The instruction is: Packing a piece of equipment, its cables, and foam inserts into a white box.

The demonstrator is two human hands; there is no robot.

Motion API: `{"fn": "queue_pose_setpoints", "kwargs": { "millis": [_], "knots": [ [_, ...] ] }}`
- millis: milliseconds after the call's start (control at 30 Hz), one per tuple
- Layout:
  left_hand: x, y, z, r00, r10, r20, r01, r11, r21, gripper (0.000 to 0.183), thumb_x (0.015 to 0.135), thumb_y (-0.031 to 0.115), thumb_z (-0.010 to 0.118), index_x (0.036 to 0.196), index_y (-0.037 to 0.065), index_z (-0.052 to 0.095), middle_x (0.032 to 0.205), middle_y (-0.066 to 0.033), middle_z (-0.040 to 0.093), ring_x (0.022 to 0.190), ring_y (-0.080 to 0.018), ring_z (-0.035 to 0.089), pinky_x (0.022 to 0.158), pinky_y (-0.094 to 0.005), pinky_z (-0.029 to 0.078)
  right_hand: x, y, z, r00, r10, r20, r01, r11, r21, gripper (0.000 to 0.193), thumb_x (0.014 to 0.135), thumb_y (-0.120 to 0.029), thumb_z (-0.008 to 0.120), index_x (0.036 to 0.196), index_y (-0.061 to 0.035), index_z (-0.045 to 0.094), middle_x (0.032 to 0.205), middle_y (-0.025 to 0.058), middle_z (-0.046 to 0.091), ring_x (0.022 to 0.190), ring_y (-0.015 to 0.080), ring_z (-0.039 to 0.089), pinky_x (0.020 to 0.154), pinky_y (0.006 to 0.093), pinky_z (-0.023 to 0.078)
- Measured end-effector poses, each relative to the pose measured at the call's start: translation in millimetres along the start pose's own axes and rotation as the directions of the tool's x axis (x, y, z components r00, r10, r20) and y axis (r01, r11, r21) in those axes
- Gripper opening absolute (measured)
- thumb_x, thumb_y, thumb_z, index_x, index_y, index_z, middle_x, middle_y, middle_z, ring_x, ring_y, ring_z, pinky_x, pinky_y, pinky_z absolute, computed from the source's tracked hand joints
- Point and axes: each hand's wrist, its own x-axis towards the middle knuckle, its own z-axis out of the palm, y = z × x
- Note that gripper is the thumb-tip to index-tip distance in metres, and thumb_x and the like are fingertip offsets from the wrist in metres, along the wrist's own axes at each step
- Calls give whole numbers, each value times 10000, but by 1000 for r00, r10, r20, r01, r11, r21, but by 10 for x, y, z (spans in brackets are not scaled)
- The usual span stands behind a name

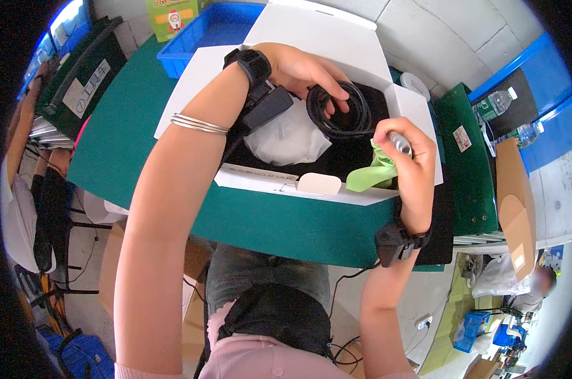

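Note:
My left hand point(305, 71) reaches into an open white box point(311, 19) and closes round a coil of black cable point(362, 104). Its thumb lies over the coil, and fingertips show through the loop. From the coil, a length of cable runs toward my right hand point(417, 155). That hand, at the box's right side, is closed round a silver metal cylinder point(400, 143), with light green soft material point(373, 174) hanging below the fingers. A round object in white wrapping point(289, 136) sits on the box's black lining, left of the coil.
The box stands on a green table point(261, 230). Behind its left side is a blue tray point(197, 31) beside a green and yellow package point(172, 19). Plastic bottles point(496, 104) lie at the right, near a cardboard flap point(513, 202). Another person point(539, 287) is far right.

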Motion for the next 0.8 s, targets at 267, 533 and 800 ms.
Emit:
{"fn": "queue_pose_setpoints", "kwargs": {
  "millis": [267,533,800],
  "knots": [
    [22,-17,-27,999,17,34,-17,1000,7,590,910,218,628,1396,3,373,1173,-144,616,868,-150,627,804,-286,528,-5,42,-42,992,-94,84,94,996,-5,65,792,30,492,766,-15,532,727,3,527,693,75,492,635,208,379],
    [-8,12,-2,1000,5,12,-5,1000,26,602,909,218,629,1408,15,360,1165,-138,618,868,-145,627,809,-287,528,24,116,-52,981,-189,49,182,976,122,188,864,-110,576,745,-38,450,721,27,461,663,115,478,638,239,397],
    [62,-46,-36,999,18,31,-19,998,56,568,965,396,515,1362,-2,429,1111,-122,632,857,-148,627,778,-291,539,40,-74,25,984,165,-72,-166,986,-18,232,922,-135,569,1131,-39,591,841,16,602,731,58,559,642,208,457]
  ]
}}
